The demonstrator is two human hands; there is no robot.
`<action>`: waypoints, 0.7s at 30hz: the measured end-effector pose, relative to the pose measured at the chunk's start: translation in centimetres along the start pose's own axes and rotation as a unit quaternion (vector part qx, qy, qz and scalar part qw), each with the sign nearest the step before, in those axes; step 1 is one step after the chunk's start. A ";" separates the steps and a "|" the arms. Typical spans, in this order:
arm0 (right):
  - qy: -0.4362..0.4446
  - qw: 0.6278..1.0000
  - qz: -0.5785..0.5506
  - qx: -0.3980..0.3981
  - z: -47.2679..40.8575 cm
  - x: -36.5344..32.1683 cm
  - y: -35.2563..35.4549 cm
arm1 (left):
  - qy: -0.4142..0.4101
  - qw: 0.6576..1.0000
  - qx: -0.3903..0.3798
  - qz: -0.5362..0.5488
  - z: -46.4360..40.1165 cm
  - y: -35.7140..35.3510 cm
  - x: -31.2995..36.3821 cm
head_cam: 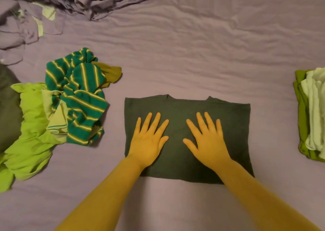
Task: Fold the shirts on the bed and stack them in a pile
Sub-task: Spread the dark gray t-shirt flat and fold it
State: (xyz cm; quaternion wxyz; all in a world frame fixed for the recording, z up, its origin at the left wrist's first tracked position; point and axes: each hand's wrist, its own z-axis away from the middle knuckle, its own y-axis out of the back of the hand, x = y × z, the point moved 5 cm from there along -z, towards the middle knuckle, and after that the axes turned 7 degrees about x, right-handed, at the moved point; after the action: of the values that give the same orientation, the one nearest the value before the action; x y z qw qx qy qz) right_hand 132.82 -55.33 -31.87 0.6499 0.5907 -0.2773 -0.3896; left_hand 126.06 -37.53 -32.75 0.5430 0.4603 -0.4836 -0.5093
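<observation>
Two bare forearms enter from the near edge and reach forward onto the bed sheet, lilac and lightly wrinkled. Left hand — palm down, fingers straight and spread, pressing flat on the dark grey shirt; nothing gripped. Right hand — same posture, palm down, fingers splayed, thumb pointing inward toward the other thumb; nothing gripped. The two hands lie side by side, apart, with a strip of dark cloth showing between the thumbs.

The dark grey shirt lies directly under both palms, folded into a rough rectangle, flat on the sheet. Its collar notch sits at the far edge, beyond the fingertips; its near hem runs under the wrists.

Left of the left hand, well apart from it: an unfolded heap — a green shirt with yellow stripes crumpled on top, a lime green shirt spread below and to its outside, an olive garment poking out at the far side. A dark garment lies at the frame's left edge.

Right of the right hand, well apart: a folded pile, a pale green shirt on top of brighter green pieces, partly cut off by the frame edge.

Beyond the fingertips, far left: a bunched lilac blanket.
</observation>
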 end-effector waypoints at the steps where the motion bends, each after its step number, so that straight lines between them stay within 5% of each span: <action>1: 0.039 0.999 -0.012 -0.003 0.9 -2.5 -0.4 | 0.012 1.000 0.000 0.006 1.1 0.1 -0.6; 4: 0.124 0.991 -0.030 -0.028 4.4 -8.4 -2.1 | 0.069 0.997 0.009 0.033 4.7 0.2 -2.4; 7: 0.114 0.993 -0.024 -0.037 6.4 -9.3 -3.1 | 0.192 0.973 0.048 0.115 8.6 0.5 -4.1; 13: 0.042 0.998 -0.021 -0.041 6.3 -10.0 -3.0 | 0.412 0.819 0.053 0.397 11.8 0.7 -4.0; 21: -0.034 0.995 -0.022 -0.089 6.8 -9.1 -2.7 | 0.418 0.835 0.000 0.358 10.5 1.9 -6.3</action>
State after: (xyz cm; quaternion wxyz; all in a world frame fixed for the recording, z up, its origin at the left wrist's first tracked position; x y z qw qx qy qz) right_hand 121.79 -51.52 -32.62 0.6813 0.5230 -0.2505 -0.4467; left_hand 115.72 -31.17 -30.05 0.8381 0.4236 -0.3417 -0.0386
